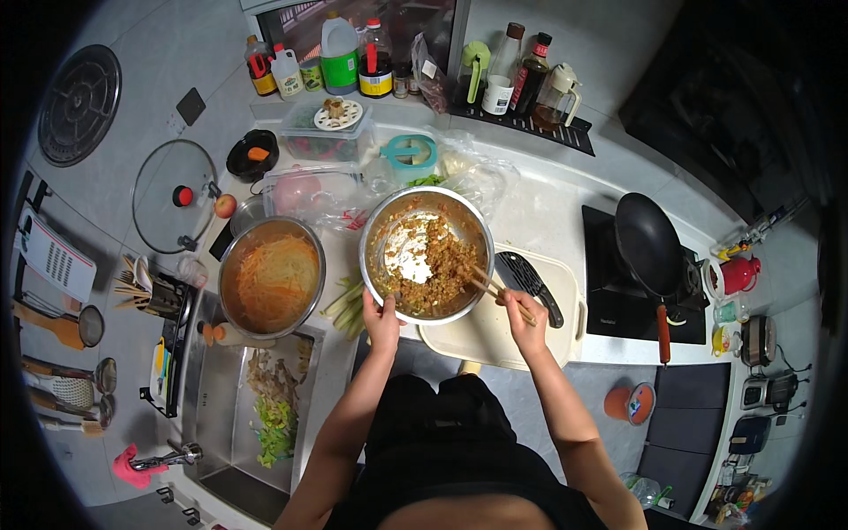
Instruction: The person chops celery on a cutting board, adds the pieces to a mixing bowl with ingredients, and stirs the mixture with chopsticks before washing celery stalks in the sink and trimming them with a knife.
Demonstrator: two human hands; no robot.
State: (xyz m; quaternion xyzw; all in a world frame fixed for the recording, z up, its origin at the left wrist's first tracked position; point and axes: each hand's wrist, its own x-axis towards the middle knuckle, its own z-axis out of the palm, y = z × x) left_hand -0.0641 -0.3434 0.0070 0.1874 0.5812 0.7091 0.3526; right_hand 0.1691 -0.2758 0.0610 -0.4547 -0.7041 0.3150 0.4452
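A stainless steel mixing bowl [482, 225] is in front of me, tilted so that its inside faces me. A brown minced filling [447, 255] lies along its right and lower side, with bare shiny metal showing at the left. My left hand [382, 323] grips the lower left rim, thumb on top. In my right hand [528, 320] is a pair of wooden chopsticks [491, 289], their tips down in the filling. Below the bowl's right side, a black-handled cleaver [530, 281] with a patterned dark blade rests on a cream cutting board [560, 275].
Left of the bowl stands a second steel bowl [320, 265] of shredded carrot and pale shreds. Green stalks [349, 310] lie between the bowls. The sink [215, 424] holds peelings and leaves. A black wok [646, 245] sits on the cooktop [606, 291] at right. Plastic containers [328, 142] line the back.
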